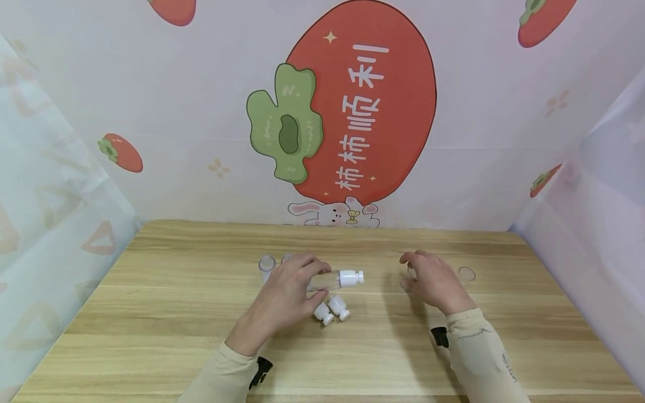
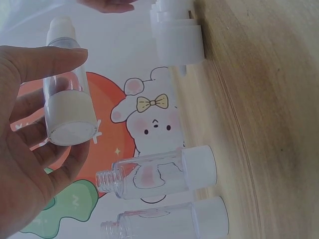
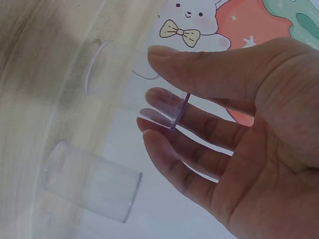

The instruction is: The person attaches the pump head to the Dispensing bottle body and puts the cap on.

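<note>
My left hand (image 1: 289,285) grips a clear bottle (image 2: 52,107) with a white base and a white pump top (image 1: 351,277), tilted on its side above the table. The thumb lies across the clear body, with fingers behind. Two clear bottles without pumps (image 2: 152,174) stand near that hand, threaded necks upward. Two white pump heads (image 1: 339,308) lie just in front of it. On the right, my right hand (image 1: 430,280) has thumb and curled fingers around the top of a clear cap (image 3: 117,72). Some fingertips show through its wall.
A second clear cap (image 3: 92,181) stands on the wooden table (image 1: 378,358) to the right of my right hand. A printed backdrop (image 1: 478,140) rises at the table's far edge, and pale sheets (image 1: 45,235) hang along the sides.
</note>
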Demonstrator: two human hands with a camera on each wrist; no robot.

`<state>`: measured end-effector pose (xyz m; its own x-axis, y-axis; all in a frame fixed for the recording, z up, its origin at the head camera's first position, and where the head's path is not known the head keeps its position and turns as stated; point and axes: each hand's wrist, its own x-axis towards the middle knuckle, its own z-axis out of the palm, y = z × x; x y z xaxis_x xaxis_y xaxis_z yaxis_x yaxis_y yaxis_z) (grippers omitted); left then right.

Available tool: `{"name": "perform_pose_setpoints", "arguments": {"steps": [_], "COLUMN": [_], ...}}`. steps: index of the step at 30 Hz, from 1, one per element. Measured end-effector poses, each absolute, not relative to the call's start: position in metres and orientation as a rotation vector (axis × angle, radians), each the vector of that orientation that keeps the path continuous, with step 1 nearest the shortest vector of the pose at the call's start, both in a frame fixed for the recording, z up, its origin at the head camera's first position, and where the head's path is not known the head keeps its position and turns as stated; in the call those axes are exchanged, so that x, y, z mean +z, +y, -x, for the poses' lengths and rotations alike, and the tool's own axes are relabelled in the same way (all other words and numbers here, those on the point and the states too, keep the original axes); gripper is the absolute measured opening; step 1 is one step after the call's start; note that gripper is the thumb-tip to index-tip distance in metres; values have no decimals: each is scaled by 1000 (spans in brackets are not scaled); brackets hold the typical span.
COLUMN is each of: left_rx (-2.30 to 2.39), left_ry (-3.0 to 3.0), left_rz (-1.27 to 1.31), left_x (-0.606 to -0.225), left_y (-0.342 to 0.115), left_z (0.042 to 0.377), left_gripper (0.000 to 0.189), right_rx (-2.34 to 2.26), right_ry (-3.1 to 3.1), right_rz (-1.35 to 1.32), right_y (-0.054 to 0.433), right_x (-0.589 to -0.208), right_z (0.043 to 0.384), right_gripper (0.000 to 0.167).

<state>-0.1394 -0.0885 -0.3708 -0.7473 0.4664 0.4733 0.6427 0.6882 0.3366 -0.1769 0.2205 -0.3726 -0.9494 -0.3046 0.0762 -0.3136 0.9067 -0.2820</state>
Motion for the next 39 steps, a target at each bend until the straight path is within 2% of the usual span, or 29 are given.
{"name": "perform_pose_setpoints", "arguments": {"steps": [11, 39], "left_rx": [-708, -728], "left_ry": [-2558, -2535], "left_rz": [866, 831], "left_x": [-370, -365], "left_y": [-90, -94], "left_z": [139, 141], "left_gripper": [34, 33], "right_rx": [611, 1420], "right_ry": [-2932, -2633], "right_rz": [-493, -648], "right_y": [217, 206], "right_x": [-360, -347], "right_z": [171, 166], "right_gripper": [36, 30]}}
